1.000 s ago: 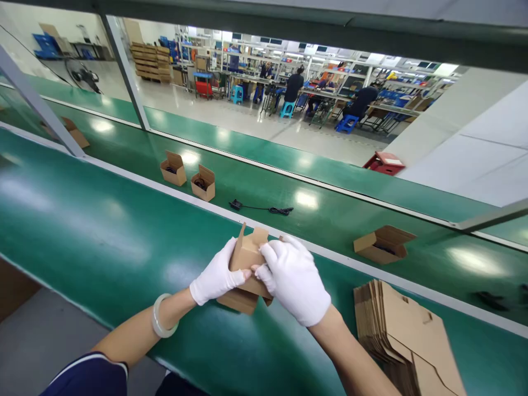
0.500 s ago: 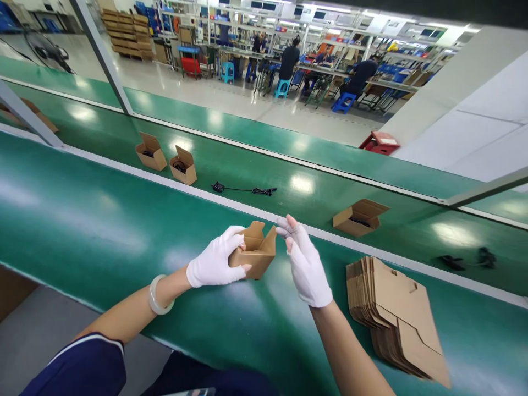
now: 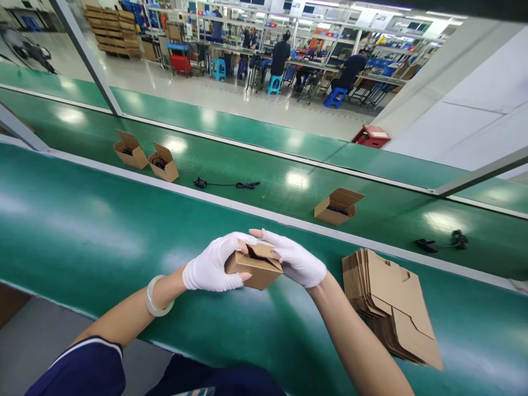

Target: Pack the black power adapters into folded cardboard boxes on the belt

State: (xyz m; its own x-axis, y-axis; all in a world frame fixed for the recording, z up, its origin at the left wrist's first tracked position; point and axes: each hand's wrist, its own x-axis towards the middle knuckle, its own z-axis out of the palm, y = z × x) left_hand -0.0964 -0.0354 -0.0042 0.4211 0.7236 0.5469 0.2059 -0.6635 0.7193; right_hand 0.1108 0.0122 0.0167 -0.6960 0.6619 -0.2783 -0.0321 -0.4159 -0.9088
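Note:
A small brown cardboard box is held just above the green worktop, its top flaps partly folded in with a dark gap between them. My left hand, in a white glove with bare fingertips, is closed around the box's left side. Across the top and right of the box lies my gloved right hand, its fingers bent over the flaps and touching them. The inside of the box is mostly hidden. Right of my hands, a stack of flat folded cartons rests on the worktop.
Beyond a white rail, a green conveyor carries open boxes, a black adapter with coiled cable, another open box and a dark cabled item. Slanted metal posts stand behind. People work at far benches.
My right hand has come in from beside the box onto its top, and the upright flaps are now bent inward. The items on the conveyor have shifted left; my view has also moved slightly.

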